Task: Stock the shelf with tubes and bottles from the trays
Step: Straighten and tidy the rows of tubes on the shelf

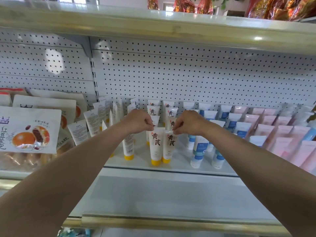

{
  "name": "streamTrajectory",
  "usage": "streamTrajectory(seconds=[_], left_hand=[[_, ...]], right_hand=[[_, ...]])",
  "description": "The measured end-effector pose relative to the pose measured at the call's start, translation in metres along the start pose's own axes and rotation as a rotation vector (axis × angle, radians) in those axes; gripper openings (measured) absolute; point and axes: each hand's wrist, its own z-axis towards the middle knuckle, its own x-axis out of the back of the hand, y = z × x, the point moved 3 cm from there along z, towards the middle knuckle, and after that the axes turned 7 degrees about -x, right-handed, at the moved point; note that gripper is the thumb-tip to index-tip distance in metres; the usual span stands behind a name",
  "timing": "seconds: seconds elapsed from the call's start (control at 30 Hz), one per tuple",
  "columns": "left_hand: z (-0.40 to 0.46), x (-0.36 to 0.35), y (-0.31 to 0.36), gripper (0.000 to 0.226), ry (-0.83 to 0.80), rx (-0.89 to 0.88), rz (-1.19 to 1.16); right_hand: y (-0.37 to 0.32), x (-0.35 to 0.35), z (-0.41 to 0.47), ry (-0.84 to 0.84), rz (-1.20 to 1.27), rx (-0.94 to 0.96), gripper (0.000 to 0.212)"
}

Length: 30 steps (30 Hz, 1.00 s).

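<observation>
Nearest the camera, a brass-coloured rail (153, 223) edges a smooth grey-white ledge (162, 194) below the shelf. Two bare forearms cross over this ledge from the lower corners and meet above the shelf's front edge (171, 170), a thin white lip with a dark seam under it.

The left hand (140, 121) is curled, thumb and forefinger pinching the flat crimped top of the left front tube (155, 146). The right hand (185, 123) is curled likewise, pinching the top corner of the right front tube (169, 144). Both tubes are glossy white with dark brush characters and stand on round yellow caps just behind the shelf edge, touching side by side.

To their left stands one back-facing tube (128, 147) of the same make, with bare white shelf floor around its cap. To their right, blue-and-white tubes (198, 151) stand close to the edge, then rows of pale pink tubes (282, 134), blurred toward the frame's side. A narrow strip of bare shelf runs in front of all of them.

Behind the hands, more yellow-capped tubes file back in two rows (168, 110), and further left others lean unevenly (95, 120). Far left hang glossy bags of filled buns (29, 130).

At the back, a white perforated metal panel (188, 74) rises to the upper shelf (153, 23), leaving tall open room above the tube tops.
</observation>
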Motion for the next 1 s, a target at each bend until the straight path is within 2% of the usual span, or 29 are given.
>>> streamTrajectory(seconds=[0.23, 0.57, 0.73, 1.0], left_hand=[[0.002, 0.001, -0.003, 0.007, 0.024, -0.002, 0.112], [-0.002, 0.006, -0.005, 0.015, 0.035, -0.022, 0.136], [-0.003, 0.008, -0.01, 0.004, 0.037, -0.026, 0.135], [-0.005, 0.008, -0.012, 0.003, 0.046, -0.013, 0.122]], right_hand=[[0.004, -0.002, -0.001, 0.076, -0.064, 0.012, 0.01], [0.011, 0.001, -0.006, 0.066, -0.081, -0.015, 0.01], [0.012, 0.002, -0.007, 0.062, -0.059, -0.037, 0.009], [0.013, 0.004, -0.005, 0.05, -0.063, -0.05, 0.01]])
